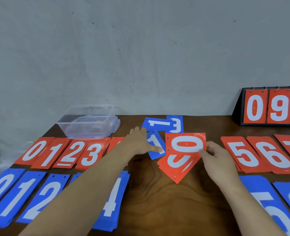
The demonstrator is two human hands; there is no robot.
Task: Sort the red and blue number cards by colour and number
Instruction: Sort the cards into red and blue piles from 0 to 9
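Observation:
My right hand (217,157) pinches the right edge of a red 0 card (186,142), lifted over a small heap of red cards (176,167) in the table's middle. My left hand (141,140) lies flat, its thumb on a blue 1 card (155,144). Behind it lie another blue 1 card (158,124) and a blue 3 card (176,122). Red piles 0 to 3 (62,154) line the left, with blue piles 0, 1, 2 and 4 (30,196) in front. Red piles 5, 6, 7 (263,155) and blue piles (277,210) lie on the right.
A clear plastic box (88,122) with its lid stands at the back left. A black flip scoreboard (270,106) showing red 0 and 9 stands at the back right. The wooden table (158,201) meets a grey wall behind.

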